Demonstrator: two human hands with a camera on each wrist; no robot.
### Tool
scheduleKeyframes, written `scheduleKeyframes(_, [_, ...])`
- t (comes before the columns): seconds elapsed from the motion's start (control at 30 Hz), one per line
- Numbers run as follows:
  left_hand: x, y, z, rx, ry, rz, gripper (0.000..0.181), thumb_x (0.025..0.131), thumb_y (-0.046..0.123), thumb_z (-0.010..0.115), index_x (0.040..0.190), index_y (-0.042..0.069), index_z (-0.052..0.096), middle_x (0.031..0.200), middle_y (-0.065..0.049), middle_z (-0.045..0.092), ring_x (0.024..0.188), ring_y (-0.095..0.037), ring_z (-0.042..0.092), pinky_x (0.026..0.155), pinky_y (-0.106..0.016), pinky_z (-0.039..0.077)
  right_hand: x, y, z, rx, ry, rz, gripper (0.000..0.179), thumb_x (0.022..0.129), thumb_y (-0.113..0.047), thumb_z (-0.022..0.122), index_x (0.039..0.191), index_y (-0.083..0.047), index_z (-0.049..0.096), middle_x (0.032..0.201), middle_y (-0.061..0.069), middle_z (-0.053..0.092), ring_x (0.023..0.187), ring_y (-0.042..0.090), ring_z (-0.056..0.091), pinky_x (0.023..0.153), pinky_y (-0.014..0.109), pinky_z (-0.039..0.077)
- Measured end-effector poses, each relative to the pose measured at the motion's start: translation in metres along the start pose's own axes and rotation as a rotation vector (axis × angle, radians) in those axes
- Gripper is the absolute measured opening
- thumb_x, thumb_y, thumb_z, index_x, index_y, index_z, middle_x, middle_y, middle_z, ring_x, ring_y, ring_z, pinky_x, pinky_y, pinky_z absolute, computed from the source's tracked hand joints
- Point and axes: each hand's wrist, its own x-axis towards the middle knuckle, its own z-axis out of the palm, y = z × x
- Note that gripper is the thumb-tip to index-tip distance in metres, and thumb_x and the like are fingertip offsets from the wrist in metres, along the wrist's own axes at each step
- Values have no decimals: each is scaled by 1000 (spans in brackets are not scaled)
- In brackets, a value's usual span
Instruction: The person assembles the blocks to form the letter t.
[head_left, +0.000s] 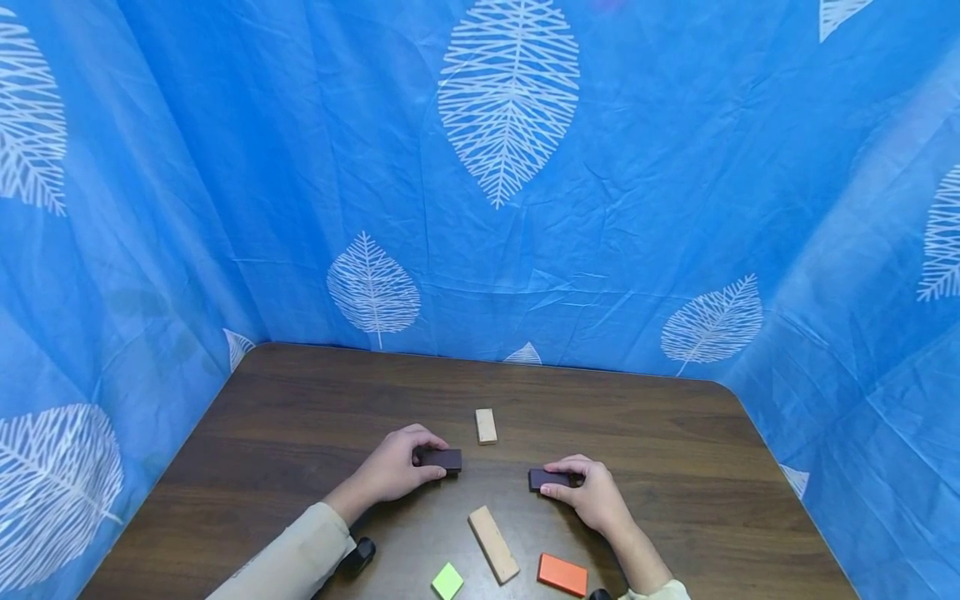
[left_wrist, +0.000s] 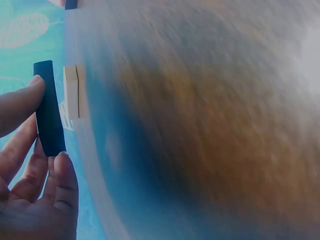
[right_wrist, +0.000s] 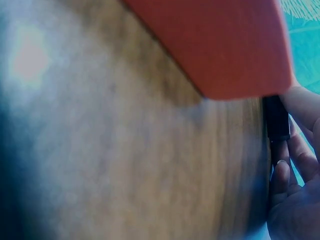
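In the head view my left hand (head_left: 396, 465) pinches a dark block (head_left: 444, 460) between thumb and fingers, left of the table's middle. The left wrist view shows that same dark block (left_wrist: 50, 110) held along its length. To the right, my right hand (head_left: 588, 492) grips a second dark block (head_left: 547, 479) by its sides. In the right wrist view this block (right_wrist: 276, 117) is partly hidden behind a red-orange block. A gap separates the two dark blocks. A small pale wooden block (head_left: 486, 426) stands a little beyond them, nearer the back.
Between the forearms lie a longer pale wooden block (head_left: 493, 545), an orange block (head_left: 562, 574) and a light green block (head_left: 447, 581). The brown table (head_left: 337, 392) meets a blue curtain (head_left: 480, 275) with white leaf prints at the back and sides.
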Motion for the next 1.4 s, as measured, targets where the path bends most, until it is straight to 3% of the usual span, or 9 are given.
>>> scheduleKeyframes(0.3, [4,7,11,6,-30,17,25,88,21,81,111,18,74,106,7,63,95,-14,58,80,-36,49,0,1,1,3,-3,1,23,75,-21,90,96,-20,80,99,-7,70,102,21,64,93,46,47])
scheduleKeyframes(0.53, [6,6,20,8,-42,51,24,87,19,82,109,16,74,104,6,62,91,-13,57,77,-33,48,0,2,1,13,2,-2,22,75,-19,90,95,-20,80,99,-7,70,103,21,64,94,45,46])
scheduleKeyframes(0.7, [9,4,26,7,-47,42,24,86,19,82,108,16,74,104,6,62,89,-12,56,77,-32,48,1,3,2,17,3,-5,22,75,-19,90,95,-19,80,99,-7,70,102,21,64,94,45,46])
scheduleKeyframes(1.4, [9,11,31,43,-55,48,24,86,17,82,108,12,74,105,3,62,97,-17,59,86,-40,50,-1,2,0,34,-3,-5,23,74,-20,90,96,-19,81,100,-6,70,102,21,64,92,44,47])
